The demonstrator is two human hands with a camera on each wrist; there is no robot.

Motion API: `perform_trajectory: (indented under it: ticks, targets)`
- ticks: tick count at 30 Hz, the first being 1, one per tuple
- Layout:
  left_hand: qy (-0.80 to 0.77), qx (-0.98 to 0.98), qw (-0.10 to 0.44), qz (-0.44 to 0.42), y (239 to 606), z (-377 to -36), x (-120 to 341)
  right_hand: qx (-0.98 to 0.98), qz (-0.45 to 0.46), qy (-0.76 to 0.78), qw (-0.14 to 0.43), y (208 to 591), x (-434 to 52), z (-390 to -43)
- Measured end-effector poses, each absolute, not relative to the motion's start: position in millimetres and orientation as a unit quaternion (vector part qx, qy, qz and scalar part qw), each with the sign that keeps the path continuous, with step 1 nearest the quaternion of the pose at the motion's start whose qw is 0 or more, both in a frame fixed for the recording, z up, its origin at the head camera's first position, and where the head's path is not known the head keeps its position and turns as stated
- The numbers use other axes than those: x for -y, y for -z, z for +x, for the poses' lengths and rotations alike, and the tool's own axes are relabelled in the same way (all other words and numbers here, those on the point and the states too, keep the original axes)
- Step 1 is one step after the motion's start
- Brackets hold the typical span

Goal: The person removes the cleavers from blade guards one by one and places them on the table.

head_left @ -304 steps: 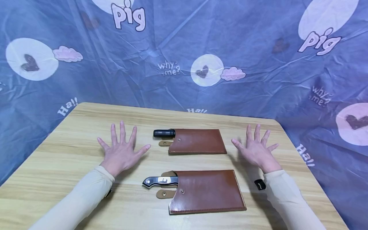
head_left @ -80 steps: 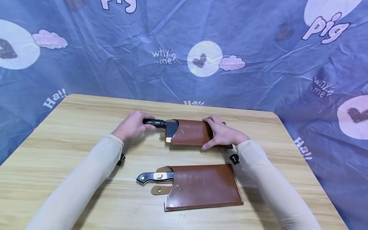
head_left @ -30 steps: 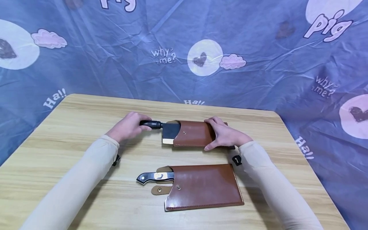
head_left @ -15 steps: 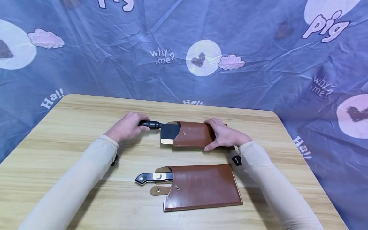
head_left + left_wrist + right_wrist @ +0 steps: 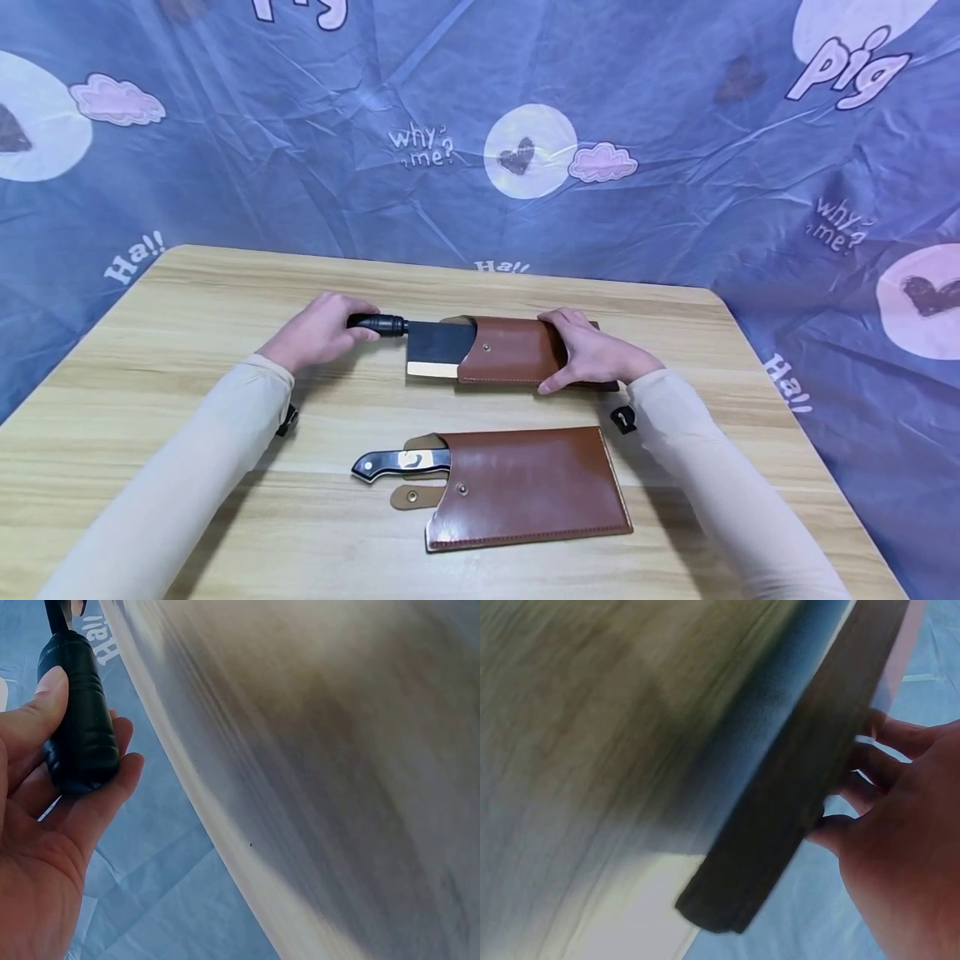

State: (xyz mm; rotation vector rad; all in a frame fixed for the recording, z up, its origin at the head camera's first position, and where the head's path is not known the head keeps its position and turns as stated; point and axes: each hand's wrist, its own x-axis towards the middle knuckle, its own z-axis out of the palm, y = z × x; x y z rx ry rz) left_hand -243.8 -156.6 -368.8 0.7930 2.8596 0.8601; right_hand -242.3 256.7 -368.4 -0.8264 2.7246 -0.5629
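Left hand (image 5: 318, 333) grips the black ribbed handle (image 5: 372, 323) of a dark-bladed cleaver (image 5: 435, 348), fingers (image 5: 90, 814) curled round it, thumb along the top. The blade is partly out of the far brown leather sheath (image 5: 510, 354), its pale cutting edge showing at the sheath mouth and facing the near edge of the light wood table (image 5: 150, 367).

Right hand (image 5: 592, 354) lies over the closed end of that sheath, fingers curled over the far edge and thumb on the near edge. My read: it pins the sheath so it can't slide along with the knife. The right wrist view is blurred and shows only fingers against a dark edge.

Near-edge side of the table: a second brown leather sheath (image 5: 532, 487) with a black-and-steel knife handle (image 5: 397, 462) sticking out toward the left edge and its snap strap (image 5: 412, 497) undone. Neither hand touches it.

Blue printed cloth (image 5: 480, 125) hangs behind the far edge.
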Motion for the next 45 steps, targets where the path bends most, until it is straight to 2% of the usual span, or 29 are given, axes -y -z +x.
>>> perform_trajectory:
  ticks: [13, 26, 45]
  targets:
    - [-0.278, -0.925, 0.014, 0.257, 368.8, -244.1, 157.2, -0.935, -0.28, 0.187, 0.115, 363.6, -256.5, -242.1]
    - [-0.306, -0.924, 0.044, 0.226, 368.8, -243.6, 160.6, -0.935, -0.274, 0.193, 0.114, 367.5, -254.1, -239.7]
    - [-0.309, -0.923, 0.035, 0.225, 369.8, -243.9, 163.7, -0.934, -0.272, 0.201, 0.114, 370.2, -264.2, -237.0]
